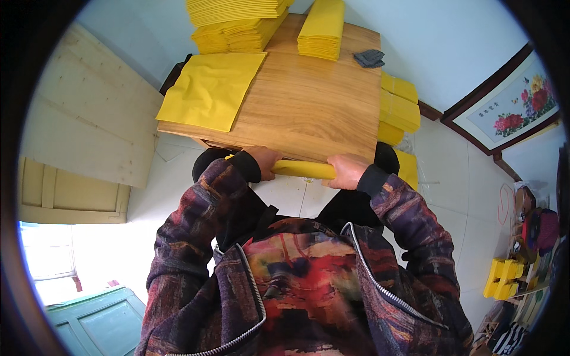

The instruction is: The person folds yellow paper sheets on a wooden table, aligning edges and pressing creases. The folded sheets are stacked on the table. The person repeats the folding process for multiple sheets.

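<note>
Here we see the left hand [263,162] and right hand [350,170] pinching a yellow strip [304,169] at opposite ends, presumably keeping it straight and level.

The table [314,101] is showing smooth wood with wavy grain and a soft sheen. The yellow sheet [208,89] is looking matt and slightly creased, either paper or a thin feltlike cloth; the yellow strip [306,170] and the stack [234,37] are sharing that dull finish. The rag [369,58] is looking like rough cloth. The jacket [415,219] is showing coarse, fuzzy cloth, its zip [376,282] glinting as silvery metal. The floor [454,219] is gleaming in smooth tile. The board [89,107] is showing matt, knotty wood.
</note>
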`<state>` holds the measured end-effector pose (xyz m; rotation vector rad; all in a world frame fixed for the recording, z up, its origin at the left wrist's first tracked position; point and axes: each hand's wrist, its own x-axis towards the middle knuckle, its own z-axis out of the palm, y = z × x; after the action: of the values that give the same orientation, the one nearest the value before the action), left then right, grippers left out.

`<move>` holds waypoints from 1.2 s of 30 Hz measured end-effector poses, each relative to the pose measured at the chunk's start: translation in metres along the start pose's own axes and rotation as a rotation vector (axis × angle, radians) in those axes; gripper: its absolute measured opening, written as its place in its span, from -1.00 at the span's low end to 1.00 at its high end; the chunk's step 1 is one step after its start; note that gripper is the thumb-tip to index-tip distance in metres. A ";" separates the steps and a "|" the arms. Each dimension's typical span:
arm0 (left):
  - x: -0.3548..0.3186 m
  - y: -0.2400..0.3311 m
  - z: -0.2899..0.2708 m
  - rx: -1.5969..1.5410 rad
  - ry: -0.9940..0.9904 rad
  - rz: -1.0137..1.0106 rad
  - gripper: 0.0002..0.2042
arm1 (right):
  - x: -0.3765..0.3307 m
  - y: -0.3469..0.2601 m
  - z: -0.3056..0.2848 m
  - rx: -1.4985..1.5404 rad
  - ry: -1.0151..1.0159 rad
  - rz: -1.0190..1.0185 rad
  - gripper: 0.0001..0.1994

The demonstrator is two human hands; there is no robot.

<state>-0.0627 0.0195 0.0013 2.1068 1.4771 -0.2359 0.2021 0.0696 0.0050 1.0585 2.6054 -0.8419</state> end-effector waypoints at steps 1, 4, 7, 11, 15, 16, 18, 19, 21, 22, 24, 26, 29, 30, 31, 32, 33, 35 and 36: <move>-0.001 -0.002 -0.001 -0.024 0.004 0.017 -0.65 | 0.002 0.002 0.002 0.011 -0.007 0.002 -0.60; 0.002 -0.012 -0.007 0.082 -0.053 0.013 -0.62 | 0.007 0.007 0.007 0.046 -0.028 0.001 -0.59; -0.003 -0.021 -0.013 0.131 0.030 -0.056 -0.63 | 0.003 0.011 0.004 0.139 -0.025 -0.031 -0.58; -0.013 -0.018 -0.022 0.226 0.057 -0.088 -0.70 | 0.000 0.011 -0.002 0.264 -0.118 -0.051 -0.55; 0.000 0.015 -0.015 0.370 0.215 0.017 -0.74 | 0.006 0.005 -0.011 0.335 -0.304 -0.025 -0.52; 0.006 0.024 -0.011 0.392 0.259 0.072 -0.76 | 0.008 0.002 -0.012 0.334 -0.340 -0.025 -0.52; 0.012 0.038 -0.002 0.375 0.355 0.165 -0.78 | 0.008 -0.002 -0.015 0.421 -0.338 -0.079 -0.54; 0.014 0.042 0.002 0.361 0.418 0.226 -0.79 | 0.005 -0.004 -0.015 0.471 -0.330 -0.118 -0.55; 0.013 0.042 0.006 0.250 0.351 0.146 -0.75 | -0.002 -0.009 -0.013 0.296 -0.170 -0.089 -0.60; 0.012 0.040 0.007 0.189 0.310 0.098 -0.73 | -0.005 -0.011 -0.013 0.189 -0.108 -0.054 -0.62; 0.011 0.030 0.001 0.187 0.157 0.009 -0.68 | -0.009 -0.014 -0.015 -0.022 -0.009 -0.033 -0.69; 0.010 0.022 -0.003 0.148 0.055 -0.010 -0.65 | -0.011 -0.016 -0.016 -0.172 0.063 -0.020 -0.75; 0.010 0.014 -0.008 0.059 -0.014 0.054 -0.63 | -0.008 -0.020 -0.014 -0.269 0.158 -0.034 -0.80; 0.012 0.013 -0.010 0.042 -0.051 0.067 -0.62 | -0.006 -0.023 -0.011 -0.296 0.187 -0.013 -0.81; 0.014 0.013 -0.010 0.025 -0.087 0.081 -0.60 | -0.004 -0.025 -0.007 -0.328 0.217 0.018 -0.82; 0.015 0.013 -0.010 -0.018 -0.107 0.097 -0.61 | -0.003 -0.025 -0.004 -0.332 0.264 -0.016 -0.82; 0.016 0.013 -0.010 -0.061 -0.126 0.115 -0.61 | -0.002 -0.026 -0.001 -0.341 0.311 -0.040 -0.82; 0.017 0.013 -0.010 -0.065 -0.137 0.121 -0.62 | -0.001 -0.020 0.002 -0.312 0.285 -0.093 -0.81; 0.016 0.014 -0.011 -0.025 -0.129 0.111 -0.63 | -0.001 -0.014 0.001 -0.274 0.212 -0.121 -0.80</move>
<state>-0.0459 0.0350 0.0078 2.1041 1.2782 -0.3036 0.1931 0.0597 0.0107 0.9669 2.8782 -0.3950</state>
